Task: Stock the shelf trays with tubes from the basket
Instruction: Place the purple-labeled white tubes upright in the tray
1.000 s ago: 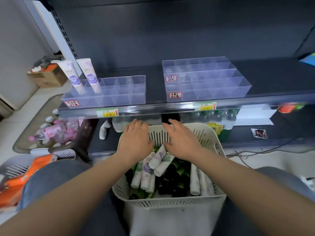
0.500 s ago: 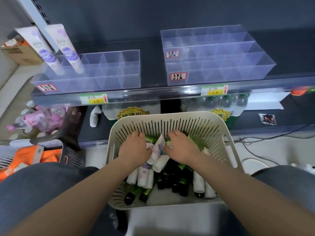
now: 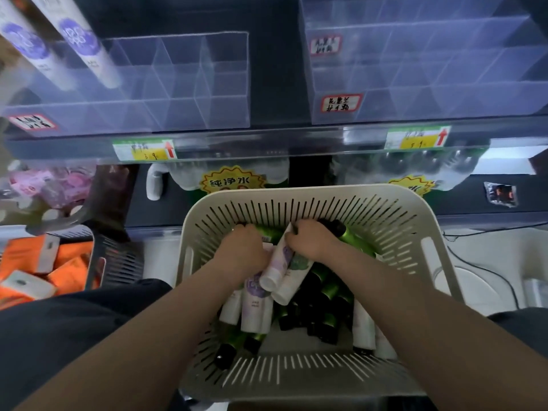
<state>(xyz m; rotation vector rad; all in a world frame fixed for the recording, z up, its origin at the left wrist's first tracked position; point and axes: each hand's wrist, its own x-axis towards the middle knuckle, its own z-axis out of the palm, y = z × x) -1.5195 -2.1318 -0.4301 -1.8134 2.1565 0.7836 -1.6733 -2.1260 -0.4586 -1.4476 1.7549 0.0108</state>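
Observation:
A cream slotted basket (image 3: 314, 200) in front of me holds several white tubes and green tubes with black caps (image 3: 329, 289). Both my hands are inside it. My left hand (image 3: 243, 250) curls down onto a white tube with purple print (image 3: 255, 298); its fingertips are hidden. My right hand (image 3: 311, 241) grips the top of a tilted white tube (image 3: 277, 262) lying between the hands. On the shelf above, the left clear tray (image 3: 178, 114) has two white purple-marked tubes (image 3: 80, 40) standing at its left end. The right clear tray (image 3: 415, 108) holds nothing.
The shelf edge carries price labels (image 3: 145, 149). Packs of water bottles (image 3: 234, 179) stand on the lower shelf behind the basket. A dark basket with orange packets (image 3: 68, 268) sits on the floor at left, and cables (image 3: 486, 268) run at right.
Both hands have pushed deeper into the basket and their fingers have curled round tubes. My view has dropped closer to the basket and shelf.

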